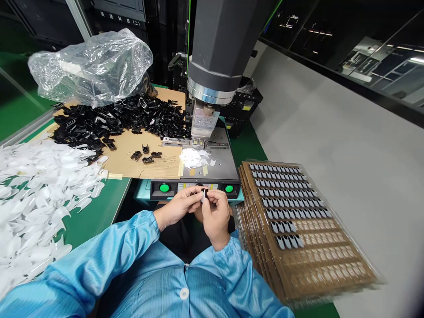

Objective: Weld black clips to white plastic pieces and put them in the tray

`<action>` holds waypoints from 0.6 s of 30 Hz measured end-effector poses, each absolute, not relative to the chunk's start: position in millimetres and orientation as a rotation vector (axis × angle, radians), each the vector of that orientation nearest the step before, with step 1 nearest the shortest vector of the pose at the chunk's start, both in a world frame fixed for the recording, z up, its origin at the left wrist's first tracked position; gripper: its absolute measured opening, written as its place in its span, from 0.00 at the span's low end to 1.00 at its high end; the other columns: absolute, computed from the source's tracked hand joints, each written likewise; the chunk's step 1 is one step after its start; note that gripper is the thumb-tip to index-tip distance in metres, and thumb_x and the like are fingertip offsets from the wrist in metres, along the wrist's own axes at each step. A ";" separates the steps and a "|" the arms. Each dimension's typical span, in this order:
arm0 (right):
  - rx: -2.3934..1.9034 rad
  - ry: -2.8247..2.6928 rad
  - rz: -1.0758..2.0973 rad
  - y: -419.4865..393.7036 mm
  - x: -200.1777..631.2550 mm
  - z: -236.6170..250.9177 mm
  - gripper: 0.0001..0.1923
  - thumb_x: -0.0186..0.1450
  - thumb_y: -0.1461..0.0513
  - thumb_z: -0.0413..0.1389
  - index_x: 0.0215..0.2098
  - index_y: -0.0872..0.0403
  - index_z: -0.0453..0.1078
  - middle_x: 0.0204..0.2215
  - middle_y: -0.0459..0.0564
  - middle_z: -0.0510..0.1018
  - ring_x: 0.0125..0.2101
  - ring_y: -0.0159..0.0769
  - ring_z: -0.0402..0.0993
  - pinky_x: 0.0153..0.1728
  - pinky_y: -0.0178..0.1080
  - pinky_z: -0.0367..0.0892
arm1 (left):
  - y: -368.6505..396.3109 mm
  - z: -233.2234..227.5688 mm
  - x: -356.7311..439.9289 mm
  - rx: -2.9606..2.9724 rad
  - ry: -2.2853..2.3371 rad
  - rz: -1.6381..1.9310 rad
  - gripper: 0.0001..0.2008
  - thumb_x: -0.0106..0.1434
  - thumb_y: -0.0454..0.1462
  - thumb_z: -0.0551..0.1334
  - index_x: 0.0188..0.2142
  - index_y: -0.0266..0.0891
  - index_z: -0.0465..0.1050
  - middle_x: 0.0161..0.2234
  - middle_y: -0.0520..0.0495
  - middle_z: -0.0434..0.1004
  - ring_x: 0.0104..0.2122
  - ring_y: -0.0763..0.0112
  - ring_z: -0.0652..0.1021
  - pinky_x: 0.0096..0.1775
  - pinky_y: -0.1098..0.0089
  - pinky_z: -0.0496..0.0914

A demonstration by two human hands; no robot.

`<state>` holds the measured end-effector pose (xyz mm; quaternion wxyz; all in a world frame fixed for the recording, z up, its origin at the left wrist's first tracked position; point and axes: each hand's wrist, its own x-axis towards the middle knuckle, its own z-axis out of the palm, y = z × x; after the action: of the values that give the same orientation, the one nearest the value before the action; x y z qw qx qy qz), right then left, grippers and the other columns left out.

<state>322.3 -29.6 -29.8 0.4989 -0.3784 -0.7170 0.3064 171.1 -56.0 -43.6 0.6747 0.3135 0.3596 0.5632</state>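
My left hand (180, 205) and my right hand (216, 214) meet close to my chest, just in front of the machine's control panel. Between their fingertips they pinch a small black clip and a white plastic piece (204, 193), held together. Both sleeves are light blue. Right above the hands stands the grey press machine (221, 48) with its head lowered over a metal base plate (221, 161), where a few white pieces (194, 157) lie.
Two green buttons (164, 187) sit on the panel. A heap of black clips (112, 119) lies on cardboard (159, 165) beside a clear plastic bag (89, 66). White plastic pieces (36, 190) cover the left. A stack of brown trays (298, 225), partly filled, sits right.
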 end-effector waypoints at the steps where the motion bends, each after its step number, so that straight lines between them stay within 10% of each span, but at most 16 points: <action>1: -0.906 -1.753 0.711 -31.0 321.8 -27.5 0.04 0.72 0.61 0.59 0.46 0.49 0.72 0.44 0.52 0.78 0.43 0.41 0.77 0.45 0.44 0.75 | -56.2 -42.2 170.7 0.663 0.768 1.253 0.22 0.65 0.51 0.72 0.50 0.38 0.79 0.24 0.57 0.60 0.21 0.80 0.58 0.25 0.75 0.50; 18: -0.797 -1.769 0.564 -34.1 321.3 -31.6 0.09 0.71 0.66 0.61 0.48 0.49 0.70 0.46 0.52 0.77 0.46 0.41 0.77 0.45 0.45 0.76 | -57.6 -48.0 165.4 0.644 0.698 1.251 0.23 0.65 0.45 0.73 0.57 0.39 0.81 0.29 0.52 0.66 0.25 0.80 0.63 0.29 0.74 0.54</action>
<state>321.3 -34.1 -31.6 0.5316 -0.3342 -0.7416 0.2363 165.4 -57.6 -48.0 0.7073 0.2899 0.3140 0.5631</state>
